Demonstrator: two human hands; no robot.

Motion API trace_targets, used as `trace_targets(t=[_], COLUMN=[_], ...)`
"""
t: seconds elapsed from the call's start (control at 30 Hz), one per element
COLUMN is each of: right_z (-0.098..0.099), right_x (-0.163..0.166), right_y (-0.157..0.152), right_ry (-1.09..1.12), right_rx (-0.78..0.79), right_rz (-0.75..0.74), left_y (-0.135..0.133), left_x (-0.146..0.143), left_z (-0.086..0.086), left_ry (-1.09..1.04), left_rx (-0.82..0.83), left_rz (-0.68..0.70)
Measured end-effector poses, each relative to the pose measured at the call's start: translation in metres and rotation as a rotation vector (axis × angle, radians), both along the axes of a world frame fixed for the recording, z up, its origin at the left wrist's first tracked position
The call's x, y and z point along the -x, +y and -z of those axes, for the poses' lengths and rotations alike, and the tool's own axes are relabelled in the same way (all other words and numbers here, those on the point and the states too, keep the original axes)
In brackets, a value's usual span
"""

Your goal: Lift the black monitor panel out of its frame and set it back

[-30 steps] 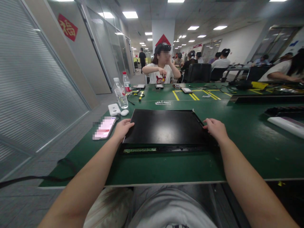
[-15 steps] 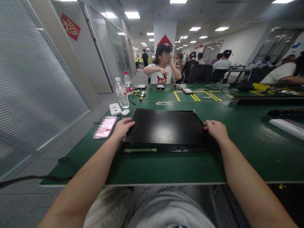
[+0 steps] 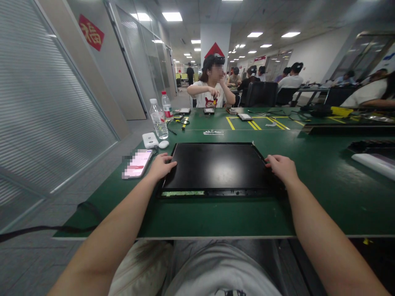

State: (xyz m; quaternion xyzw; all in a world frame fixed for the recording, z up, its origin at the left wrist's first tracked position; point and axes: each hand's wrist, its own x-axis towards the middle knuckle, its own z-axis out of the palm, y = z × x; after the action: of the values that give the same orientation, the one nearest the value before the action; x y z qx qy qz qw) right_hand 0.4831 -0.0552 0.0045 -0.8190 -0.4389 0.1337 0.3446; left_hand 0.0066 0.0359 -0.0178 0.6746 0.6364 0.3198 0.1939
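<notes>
A glossy black LCD screen panel (image 3: 216,166) lies flat inside a shallow black frame (image 3: 220,192) on the green table. Along the near rim of the frame, a strip of green circuit board (image 3: 182,193) shows at the left. My left hand (image 3: 160,166) grips the left edge, its thumb over the panel and its other fingers at the outer side. At the right edge, my right hand (image 3: 280,166) has thumb and fingers closed around the frame's rim. The undersides of the frame and some fingertips are hidden.
Left of the screen are a phone (image 3: 138,163), a white charger-like box (image 3: 149,140), a small white case (image 3: 163,144) and two bottles, one a clear water bottle (image 3: 159,119). A white bar (image 3: 375,165) lies at the right. A co-worker (image 3: 211,92) sits opposite.
The panel's near left part has come down and now sits level within the frame. My left thumb has shifted slightly inward; my right hand stays at the right edge.
</notes>
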Motion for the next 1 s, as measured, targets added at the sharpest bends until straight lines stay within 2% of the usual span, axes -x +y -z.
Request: trace_targets(t=[0.27, 0.6, 1.0], right_z=[0.005, 0.01, 0.01], right_x=[-0.003, -0.007, -0.007], right_y=[0.002, 0.003, 0.004], right_ry=[0.044, 0.172, 0.172], right_rx=[-0.04, -0.101, -0.092], right_rz=[-0.01, -0.009, -0.007], left_y=[0.004, 0.002, -0.001], left_x=[0.004, 0.003, 0.002], left_z=[0.008, 0.004, 0.002], left_ry=[0.097, 0.132, 0.174], left_rx=[-0.003, 0.0, -0.012], left_rz=[0.041, 0.052, 0.061])
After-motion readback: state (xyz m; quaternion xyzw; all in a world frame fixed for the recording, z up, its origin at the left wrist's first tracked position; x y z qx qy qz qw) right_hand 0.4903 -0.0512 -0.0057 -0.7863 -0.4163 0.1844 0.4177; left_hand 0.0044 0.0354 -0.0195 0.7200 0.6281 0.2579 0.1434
